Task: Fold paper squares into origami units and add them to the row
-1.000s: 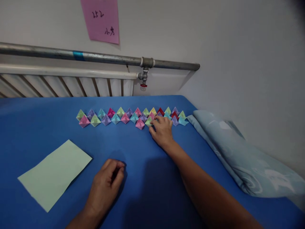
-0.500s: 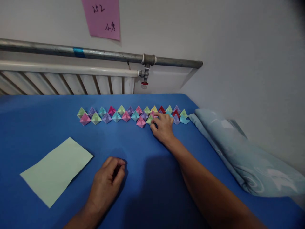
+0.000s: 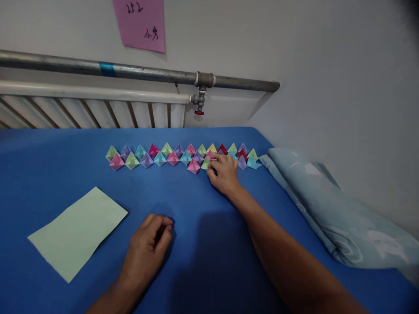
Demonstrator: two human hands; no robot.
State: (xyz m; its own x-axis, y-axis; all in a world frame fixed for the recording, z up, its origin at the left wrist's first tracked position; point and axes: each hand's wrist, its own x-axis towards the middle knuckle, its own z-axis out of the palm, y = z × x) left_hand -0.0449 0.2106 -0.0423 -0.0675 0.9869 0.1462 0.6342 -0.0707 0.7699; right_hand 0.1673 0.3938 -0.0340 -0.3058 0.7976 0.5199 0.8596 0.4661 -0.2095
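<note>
Several small folded paper boats in many colours stand in close rows along the back of the blue surface [image 3: 157, 192]. My right hand [image 3: 224, 172] reaches over the right part of the rows, its fingers bent around a light green boat [image 3: 205, 164] and partly covering its neighbours. Just left of that stands a pink boat [image 3: 194, 166]. Closer to me, my left hand [image 3: 150, 240] rests on the surface with its fingers curled and fingertips together; nothing shows in it. A pale green paper sheet [image 3: 78, 233] lies flat to its left.
On the right, a folded light blue patterned cloth [image 3: 340, 218] lies against the wall. Behind the surface are a white radiator [image 3: 94, 113], a metal pipe [image 3: 147, 74] and a valve with a red handle [image 3: 199, 113]. A pink note [image 3: 140, 26] hangs above.
</note>
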